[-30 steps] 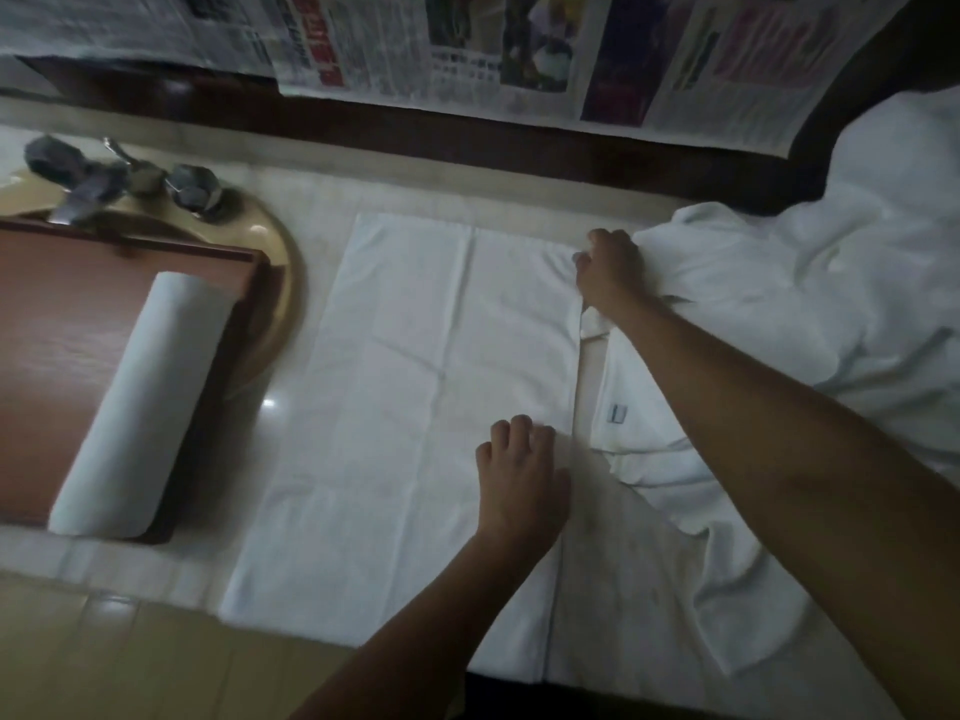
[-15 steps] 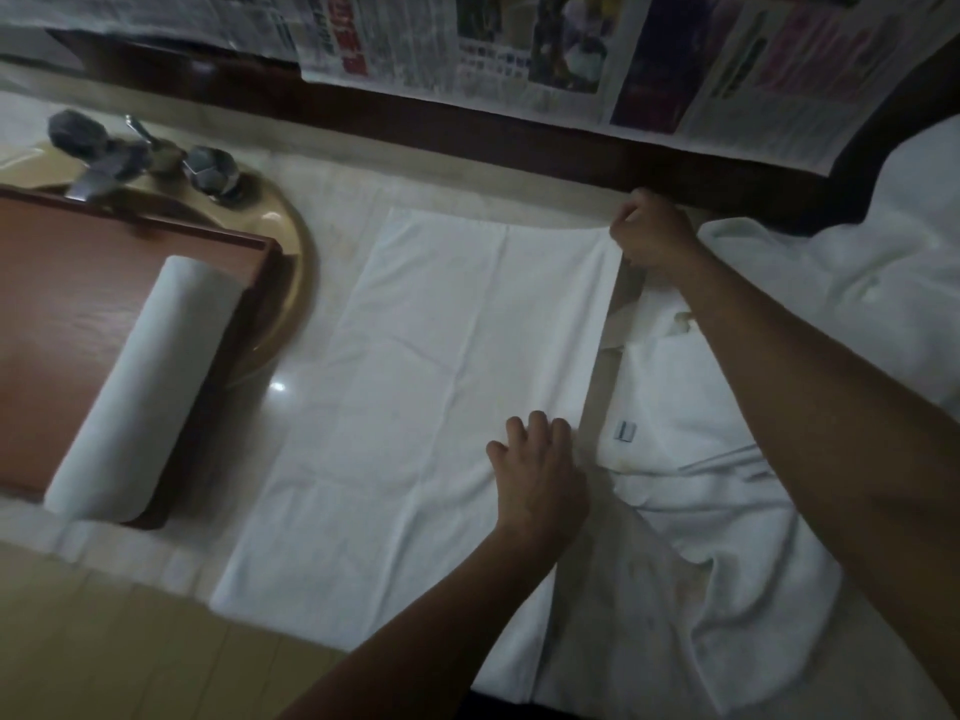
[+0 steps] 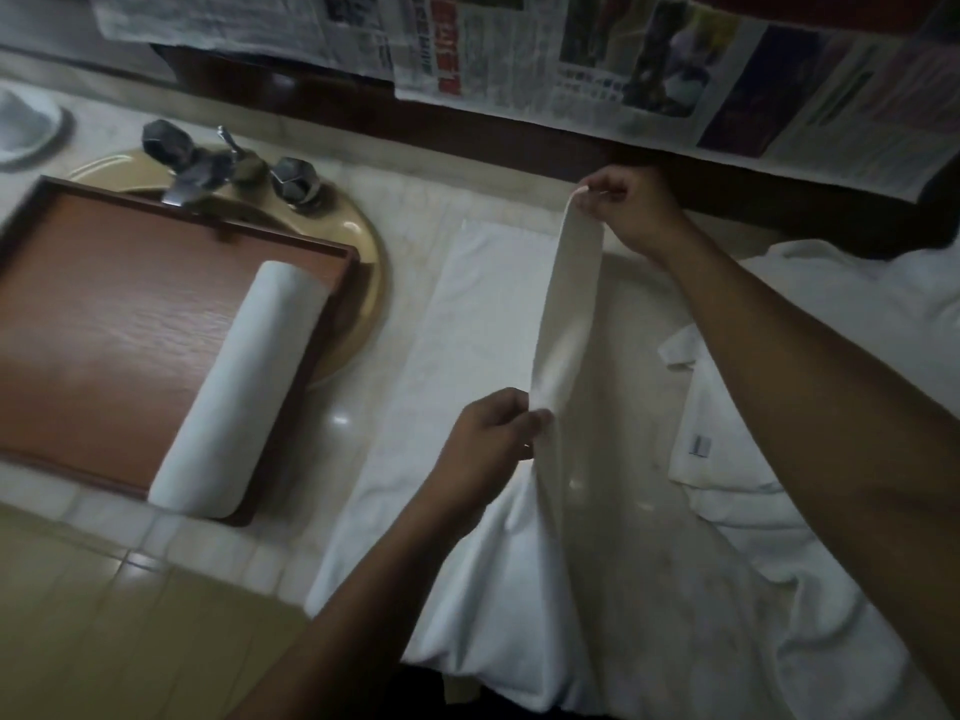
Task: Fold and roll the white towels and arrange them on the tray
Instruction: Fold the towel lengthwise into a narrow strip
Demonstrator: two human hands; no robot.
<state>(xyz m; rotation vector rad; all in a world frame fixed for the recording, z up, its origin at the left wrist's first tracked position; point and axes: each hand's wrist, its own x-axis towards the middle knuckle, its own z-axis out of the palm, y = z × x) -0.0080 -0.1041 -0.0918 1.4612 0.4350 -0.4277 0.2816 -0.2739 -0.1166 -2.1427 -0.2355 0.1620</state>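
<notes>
Left hand (image 3: 493, 439) pinches the right long edge of the white towel (image 3: 483, 314) near its midpoint, thumb against curled fingers. Right hand (image 3: 634, 210) pinches the far corner of the same edge and holds it raised above the counter (image 3: 639, 356). The lifted edge runs as a taut strip between the two grips; the remainder of the towel lies flat.

Layout, left to right:
- Tray (image 3: 104, 330): set across the sink basin (image 3: 371, 283), in front of the faucet (image 3: 197, 168).
- Rolled towel (image 3: 234, 392): one unit, lying in the tray just inside its right wall.
- White towel: centre of counter, near end hanging over the front edge.
- Loose towels (image 3: 779, 511): unfolded heap at far right, just beside the work area.

Step in hand, as judged: lengthwise fold, right edge carried leftward.

Probable faults:
1. Skewed fold. Cause: the near corner is not gripped, so that end may lag and crease.
2. Base layer shifts toward the tray. Cause: polished counter gives little friction.
3. Uneven roll later. Cause: edges not aligned at this fold
</notes>
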